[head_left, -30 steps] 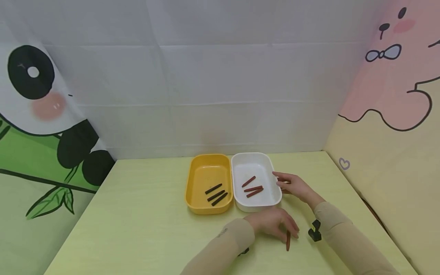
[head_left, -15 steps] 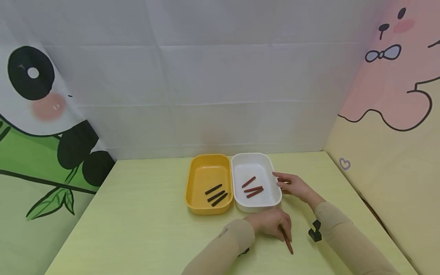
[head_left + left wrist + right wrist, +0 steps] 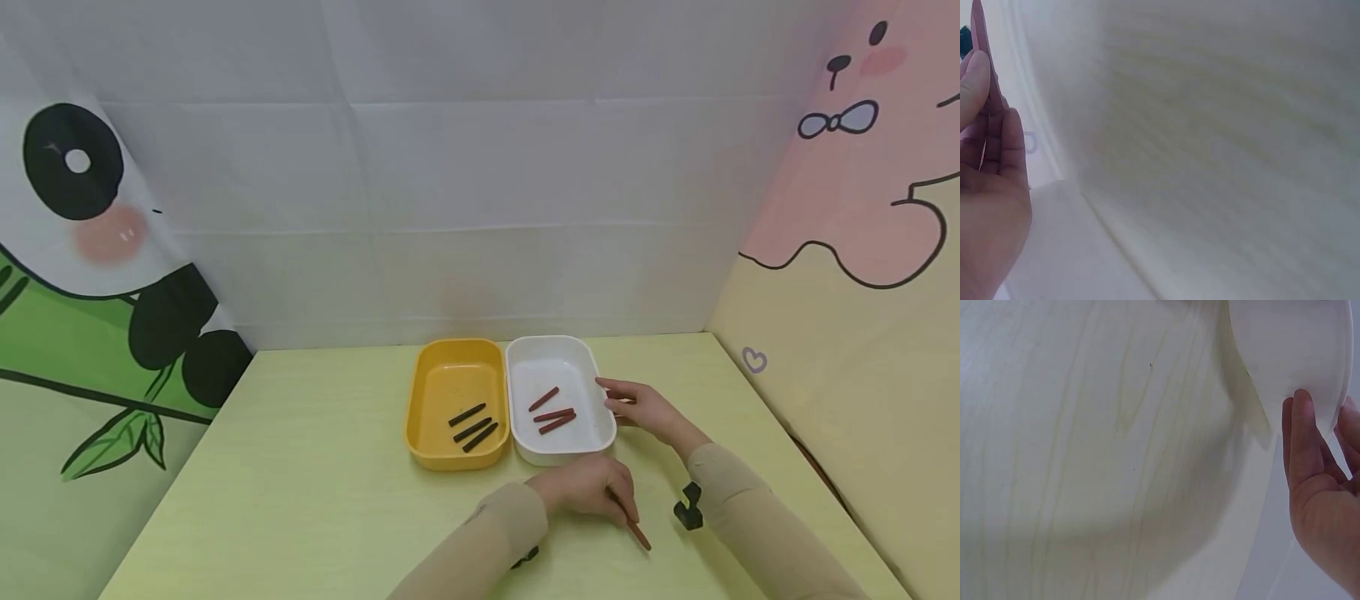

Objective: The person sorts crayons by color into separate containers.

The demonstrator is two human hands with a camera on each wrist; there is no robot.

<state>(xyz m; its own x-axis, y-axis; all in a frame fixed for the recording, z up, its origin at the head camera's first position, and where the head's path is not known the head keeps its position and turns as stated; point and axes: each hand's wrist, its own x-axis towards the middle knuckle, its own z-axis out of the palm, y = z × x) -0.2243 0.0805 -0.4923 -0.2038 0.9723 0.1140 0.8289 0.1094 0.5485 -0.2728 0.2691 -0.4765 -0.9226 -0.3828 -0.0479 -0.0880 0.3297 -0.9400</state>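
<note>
My left hand (image 3: 592,486) pinches a reddish-brown crayon (image 3: 640,536) over the table in front of the white tray. Its tapered tip points down to the right. In the left wrist view, the thumb and fingers close on the crayon (image 3: 980,28). At the right side of the white tray (image 3: 558,457), my right hand (image 3: 647,408) grips the rim. The right wrist view has the fingers (image 3: 1304,431) flat along the outer wall, with the thumb at the rim. Three reddish-brown crayons (image 3: 553,414) lie inside this tray.
A yellow tray (image 3: 416,392) stands against the white tray's left side, with three dark crayons (image 3: 473,429) in it. A light yellow-green wood-grain table (image 3: 300,483) lies beneath. White cloth (image 3: 480,167) rises behind, and printed cartoon panels stand at both sides.
The crayon in my left hand has swung from pointing straight down to slanting right, and the fingers have curled closer round it. My right hand has stayed at the white tray.
</note>
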